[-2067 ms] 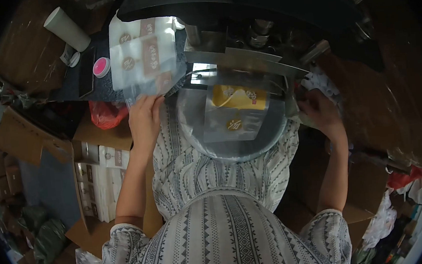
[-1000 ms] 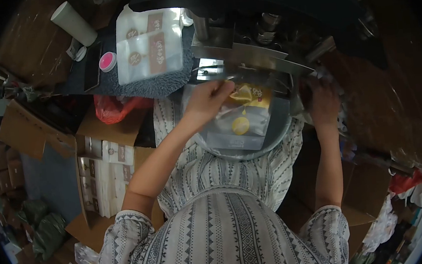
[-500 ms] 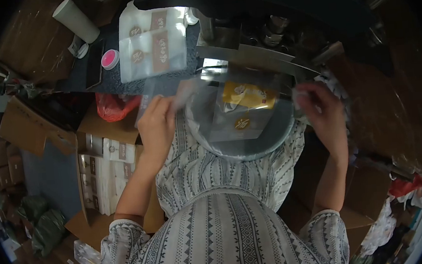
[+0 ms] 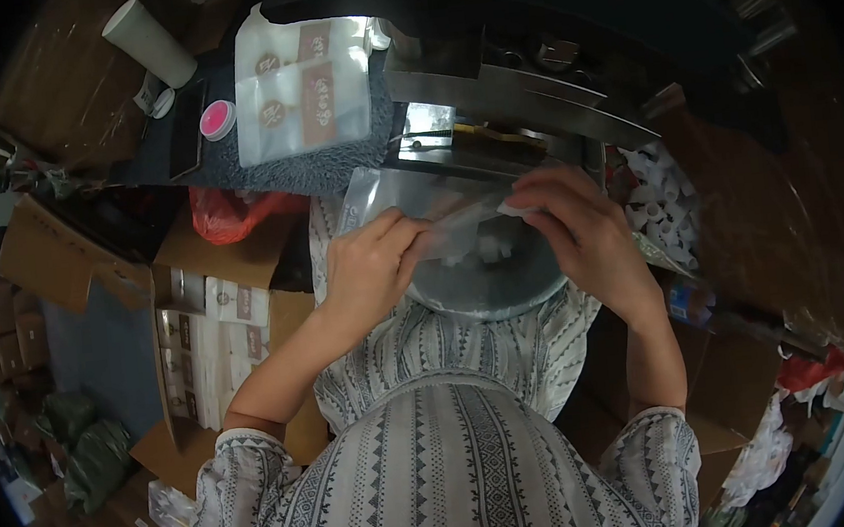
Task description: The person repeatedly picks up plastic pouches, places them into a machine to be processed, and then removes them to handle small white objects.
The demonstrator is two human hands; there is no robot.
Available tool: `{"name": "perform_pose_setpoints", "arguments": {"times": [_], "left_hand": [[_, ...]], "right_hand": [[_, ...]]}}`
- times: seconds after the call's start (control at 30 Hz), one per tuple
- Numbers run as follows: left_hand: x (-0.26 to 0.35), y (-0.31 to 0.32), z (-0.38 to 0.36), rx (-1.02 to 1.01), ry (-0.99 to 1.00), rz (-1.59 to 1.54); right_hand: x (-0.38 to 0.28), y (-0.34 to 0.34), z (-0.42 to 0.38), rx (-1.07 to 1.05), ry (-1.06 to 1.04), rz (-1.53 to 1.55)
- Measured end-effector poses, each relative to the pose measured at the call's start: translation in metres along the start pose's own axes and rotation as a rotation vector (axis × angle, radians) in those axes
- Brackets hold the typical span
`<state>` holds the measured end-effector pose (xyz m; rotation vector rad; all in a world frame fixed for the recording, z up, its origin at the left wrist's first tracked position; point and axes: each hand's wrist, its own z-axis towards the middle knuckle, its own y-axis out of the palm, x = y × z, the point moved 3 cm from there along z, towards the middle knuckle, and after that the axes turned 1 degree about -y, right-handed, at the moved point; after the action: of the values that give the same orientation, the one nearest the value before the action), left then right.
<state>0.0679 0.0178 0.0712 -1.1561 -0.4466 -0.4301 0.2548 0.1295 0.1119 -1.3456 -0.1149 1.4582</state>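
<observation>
My left hand (image 4: 374,260) is closed on a clear plastic bag (image 4: 376,192) over the round grey basin in my lap. The bag stretches from its fingers toward the right. My right hand (image 4: 579,225) pinches a small white piece (image 4: 515,209) at the bag's right end; blur hides its exact shape. Under both hands is the basin (image 4: 491,303), with small pale pieces in it. Above the basin, a yellow thing (image 4: 491,134) lies at the machine's metal edge (image 4: 528,94).
Printed pouches (image 4: 303,103) lie on a grey cloth, with a pink-lidded jar (image 4: 218,120) and a white cup (image 4: 150,43) further left. An open carton of packets (image 4: 233,345) stands at the left. Many white rolled pieces (image 4: 660,205) lie at the right.
Both hands have moved inward over the basin and now meet near the bag. The yellow pouch that was over the basin is gone from there; a yellow thing now shows at the machine edge.
</observation>
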Motion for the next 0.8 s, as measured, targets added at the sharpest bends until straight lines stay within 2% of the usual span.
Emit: {"name": "perform_pose_setpoints", "arguments": {"times": [0.13, 0.2, 0.27, 0.33, 0.4, 0.43, 0.5, 0.53, 0.63, 0.7, 0.73, 0.77, 0.8], "left_hand": [[0.003, 0.008, 0.0, -0.062, 0.073, -0.055], [0.003, 0.015, -0.002, -0.094, 0.091, -0.091], [-0.001, 0.025, -0.002, -0.172, 0.013, -0.166], [0.001, 0.029, 0.002, -0.133, -0.025, -0.189], [0.002, 0.027, 0.004, -0.092, -0.069, -0.211], [0.003, 0.024, 0.006, -0.067, -0.08, -0.181], [0.004, 0.023, 0.006, -0.046, -0.087, -0.153], [0.005, 0.023, 0.006, -0.068, -0.033, -0.139], [0.002, 0.032, 0.002, -0.129, 0.023, -0.171], [0.002, 0.037, 0.002, -0.17, 0.026, -0.217], [0.001, 0.042, 0.005, -0.235, -0.08, -0.341], [0.0, 0.047, 0.009, -0.297, -0.186, -0.465], [0.001, 0.048, 0.016, -0.293, -0.185, -0.466]], "right_hand": [[-0.001, 0.004, -0.003, -0.072, 0.016, 0.029], [-0.002, 0.007, -0.003, -0.127, 0.1, 0.24], [0.001, 0.007, -0.001, -0.115, 0.145, 0.259], [0.003, 0.003, -0.003, -0.1, 0.192, 0.271], [0.005, -0.008, -0.005, 0.016, 0.2, 0.141], [0.006, -0.01, -0.007, 0.016, 0.202, 0.142], [0.004, -0.013, -0.01, -0.025, 0.093, -0.09], [0.005, -0.011, -0.011, -0.023, 0.095, -0.09], [0.006, 0.0, -0.012, -0.115, 0.117, 0.047], [0.013, 0.004, -0.008, -0.104, 0.273, 0.202], [0.016, 0.005, -0.008, -0.103, 0.274, 0.203], [0.023, 0.005, -0.009, 0.007, 0.302, 0.189], [0.026, 0.002, -0.01, 0.116, 0.328, 0.175]]}}
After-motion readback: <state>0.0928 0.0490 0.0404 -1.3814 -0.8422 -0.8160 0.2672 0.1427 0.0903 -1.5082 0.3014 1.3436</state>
